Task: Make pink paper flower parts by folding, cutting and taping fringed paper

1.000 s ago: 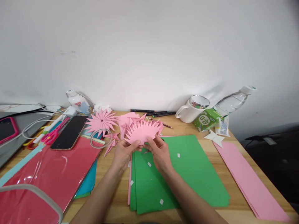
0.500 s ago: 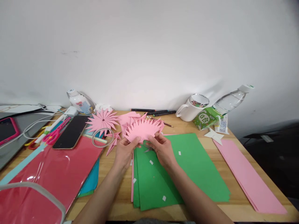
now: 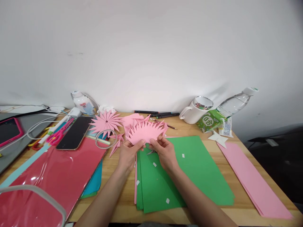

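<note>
Between both hands I hold a pink pleated paper fan (image 3: 146, 130) with a zigzag pointed top edge. My left hand (image 3: 129, 152) pinches its lower left part, thumb in front and fingers behind. On the lower right, my right hand (image 3: 164, 150) pinches it the same way. The fan is spread above a stack of green paper (image 3: 189, 176). Grey metal, perhaps scissors (image 3: 151, 152), shows partly beneath my right hand. Behind and left lies a finished-looking pink paper rosette (image 3: 106, 121), with pink paper scraps (image 3: 132, 119) beside it.
On the left are a phone (image 3: 75, 134), pink scissors (image 3: 59, 132), a tape ring (image 3: 106, 138) and a red plastic-wrapped paper pack (image 3: 56, 170). At the back right stand a white mug (image 3: 195, 110), a green box (image 3: 209, 120) and a tilted bottle (image 3: 236, 102). Pink strips (image 3: 253, 179) lie right.
The view has shifted slightly, so the table things appear a little further right. Both hands keep their pinch on the pink paper fan, which looks nearly the same.
</note>
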Available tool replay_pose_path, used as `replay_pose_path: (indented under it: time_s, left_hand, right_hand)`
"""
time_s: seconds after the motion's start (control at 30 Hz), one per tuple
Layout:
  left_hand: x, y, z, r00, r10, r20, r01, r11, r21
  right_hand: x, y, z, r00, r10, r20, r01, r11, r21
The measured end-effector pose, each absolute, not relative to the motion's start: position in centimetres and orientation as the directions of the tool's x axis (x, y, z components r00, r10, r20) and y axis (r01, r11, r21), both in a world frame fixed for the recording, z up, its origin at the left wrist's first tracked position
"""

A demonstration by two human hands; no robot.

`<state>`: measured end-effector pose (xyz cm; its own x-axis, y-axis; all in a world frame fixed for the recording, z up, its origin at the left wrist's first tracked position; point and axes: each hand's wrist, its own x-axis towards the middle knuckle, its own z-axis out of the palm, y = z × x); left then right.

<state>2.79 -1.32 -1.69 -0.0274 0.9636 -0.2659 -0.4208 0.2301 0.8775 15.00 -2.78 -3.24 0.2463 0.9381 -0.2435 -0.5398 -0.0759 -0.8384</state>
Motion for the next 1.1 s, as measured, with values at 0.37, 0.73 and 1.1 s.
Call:
replay_pose_path:
  time_s: [0.37, 0.73, 1.1]
  left_hand:
    - [2.7, -1.5, -2.2, 0.018, 0.975, -0.221, -0.341, 0.214, 0.916]
    - [2.6, -1.6, -1.8, 0.064, 0.972, -0.226, -0.34, 0.234, 0.911]
    - [2.5, -1.5, -2.1, 0.03, 0.971, -0.238, -0.371, 0.232, 0.9]
  right_hand:
    - [15.0, -2.7, -3.0, 0.254, 0.937, -0.241, -0.58, -0.051, -0.813]
    - [15.9, -2.1, -3.3, 0.36, 0.911, -0.201, -0.534, 0.025, -0.845]
    - [15.9, -2.5, -3.0, 0.192, 0.97, -0.151, -0.566, -0.017, -0.825]
